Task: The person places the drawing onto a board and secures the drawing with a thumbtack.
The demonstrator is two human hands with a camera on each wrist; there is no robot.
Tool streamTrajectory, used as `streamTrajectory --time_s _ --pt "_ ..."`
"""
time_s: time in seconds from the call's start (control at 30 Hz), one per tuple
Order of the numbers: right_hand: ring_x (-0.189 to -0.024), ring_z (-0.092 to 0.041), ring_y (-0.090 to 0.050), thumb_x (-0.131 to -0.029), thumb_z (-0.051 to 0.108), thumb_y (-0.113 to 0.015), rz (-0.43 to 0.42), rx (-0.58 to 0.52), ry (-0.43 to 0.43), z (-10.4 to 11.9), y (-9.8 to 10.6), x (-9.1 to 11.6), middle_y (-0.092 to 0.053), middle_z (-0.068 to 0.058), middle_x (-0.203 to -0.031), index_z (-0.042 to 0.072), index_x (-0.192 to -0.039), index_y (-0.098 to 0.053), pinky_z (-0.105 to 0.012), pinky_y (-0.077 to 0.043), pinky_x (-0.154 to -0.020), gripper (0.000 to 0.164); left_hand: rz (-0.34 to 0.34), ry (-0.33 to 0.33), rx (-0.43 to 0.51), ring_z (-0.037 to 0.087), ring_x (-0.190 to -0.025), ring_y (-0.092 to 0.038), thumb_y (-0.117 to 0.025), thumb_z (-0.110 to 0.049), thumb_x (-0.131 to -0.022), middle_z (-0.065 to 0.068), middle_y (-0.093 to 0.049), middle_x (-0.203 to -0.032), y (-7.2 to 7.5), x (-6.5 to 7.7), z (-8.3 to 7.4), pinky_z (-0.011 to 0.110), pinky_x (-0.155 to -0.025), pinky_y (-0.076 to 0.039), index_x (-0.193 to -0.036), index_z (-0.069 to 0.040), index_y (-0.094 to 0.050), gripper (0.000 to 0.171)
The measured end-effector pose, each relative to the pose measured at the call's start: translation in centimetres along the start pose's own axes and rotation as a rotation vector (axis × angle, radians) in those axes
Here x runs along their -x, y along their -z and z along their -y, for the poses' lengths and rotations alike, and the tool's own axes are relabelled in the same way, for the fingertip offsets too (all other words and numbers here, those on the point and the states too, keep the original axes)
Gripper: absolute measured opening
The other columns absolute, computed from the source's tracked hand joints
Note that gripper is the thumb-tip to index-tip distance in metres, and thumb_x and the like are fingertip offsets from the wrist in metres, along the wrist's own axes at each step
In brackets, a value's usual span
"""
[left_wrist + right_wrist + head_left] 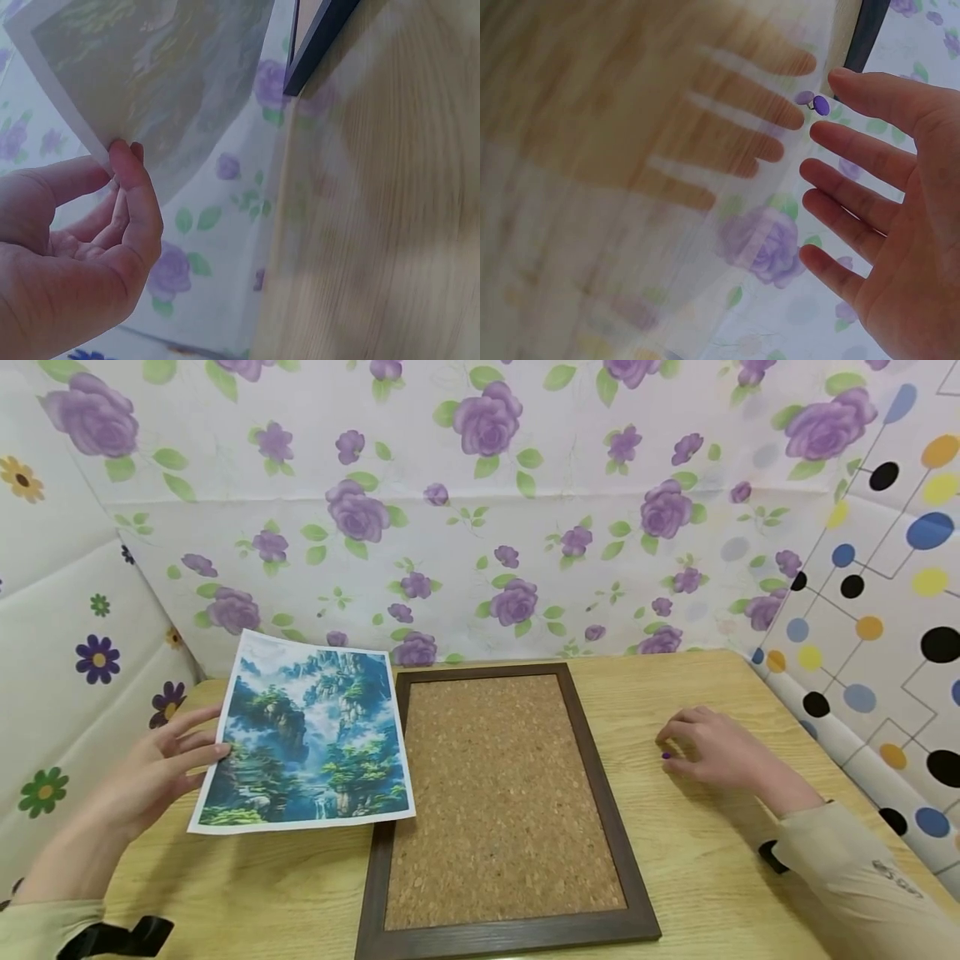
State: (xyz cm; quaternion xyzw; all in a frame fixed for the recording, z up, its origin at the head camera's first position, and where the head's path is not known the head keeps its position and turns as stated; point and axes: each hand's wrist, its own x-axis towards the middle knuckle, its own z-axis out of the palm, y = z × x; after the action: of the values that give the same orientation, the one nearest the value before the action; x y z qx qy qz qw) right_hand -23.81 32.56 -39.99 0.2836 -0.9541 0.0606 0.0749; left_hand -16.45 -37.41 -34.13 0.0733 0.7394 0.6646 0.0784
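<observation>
At the left, my left hand [153,768] pinches the left edge of a white-bordered landscape picture [315,735] between thumb and fingers. The sheet is tilted above the table, and its right side overlaps the corkboard [502,810] in the head view. In the left wrist view the thumb and fingertips of that hand meet at the margin of the print [150,75]. On the right, my right hand [720,756] hovers low over the table with fingers spread around a purple thumbtack [821,106]. The tack rests on the tabletop between thumb and index finger, apart from both.
The corkboard has a dark brown frame [611,810] and lies flat mid-table. The light wooden table [630,693] meets a floral-covered wall [450,568] at the back. A dotted covering [862,635] borders the right side, and a flowered one [75,693] the left.
</observation>
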Motion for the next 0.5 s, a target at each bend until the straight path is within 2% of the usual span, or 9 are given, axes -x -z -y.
streamTrajectory --time_s 0.17,0.3,0.5 --pt "-0.107 -0.033 -0.062 -0.081 0.029 -0.08 0.003 0.006 -0.004 0.1 0.0 0.0 -0.068 -0.006 -0.109 0.018 -0.106 -0.073 -0.055 -0.051 -0.089 0.028 -0.001 0.01 -0.037 0.003 -0.097 -0.066 -0.051 -0.002 -0.101 -0.015 -0.068 -0.111 -1.5 -0.5 -0.2 0.021 -0.078 -0.057 -0.155 -0.022 -0.029 0.062" --pt "-0.107 -0.033 -0.062 -0.081 0.029 -0.08 0.002 0.002 -0.006 0.1 0.0 0.0 -0.068 -0.006 -0.109 0.018 -0.105 -0.074 -0.055 -0.051 -0.089 0.028 0.0 0.006 -0.035 0.002 -0.098 -0.065 -0.053 -0.003 -0.1 -0.015 -0.067 -0.113 -2.3 -0.9 -0.3 0.022 -0.078 -0.058 -0.159 -0.016 -0.02 0.069" --pt "-0.108 -0.033 -0.062 -0.082 0.029 -0.08 0.006 -0.005 -0.009 0.1 0.1 0.0 -0.068 -0.006 -0.11 0.018 -0.106 -0.074 -0.055 -0.051 -0.09 0.027 0.004 -0.005 -0.003 0.003 -0.097 -0.065 -0.053 -0.003 -0.1 -0.013 -0.067 -0.111 -3.3 -1.5 -0.4 0.021 -0.078 -0.057 -0.159 -0.017 -0.02 0.069"
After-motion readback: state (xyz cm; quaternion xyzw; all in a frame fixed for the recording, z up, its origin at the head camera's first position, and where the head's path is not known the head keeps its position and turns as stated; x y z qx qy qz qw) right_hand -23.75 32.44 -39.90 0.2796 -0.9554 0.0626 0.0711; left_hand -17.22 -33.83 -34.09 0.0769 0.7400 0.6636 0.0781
